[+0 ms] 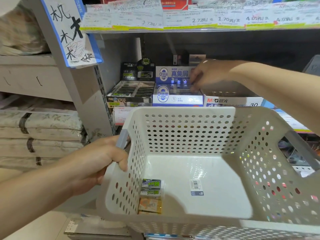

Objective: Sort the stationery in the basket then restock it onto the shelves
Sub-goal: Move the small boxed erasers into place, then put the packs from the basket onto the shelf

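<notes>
My left hand (102, 160) grips the left handle of a white perforated basket (190, 135) held in front of the shelf. In the basket's near left corner lie two grey-green eraser packs (151, 187) and orange eraser packs (149, 205). A barcode sticker (195, 187) sits on the basket floor. My right hand (206, 75) reaches over the blue-and-white eraser display box (176, 96) on the shelf, fingers bent down into it; whether they pinch an eraser is unclear.
A black eraser display box (131, 94) stands left of the blue one, a white M&G box (232, 100) right of it. Price labels (190, 19) line the upper shelf edge. A handwritten sign (72, 32) hangs on the upright. Folded textiles (39, 132) are stacked left.
</notes>
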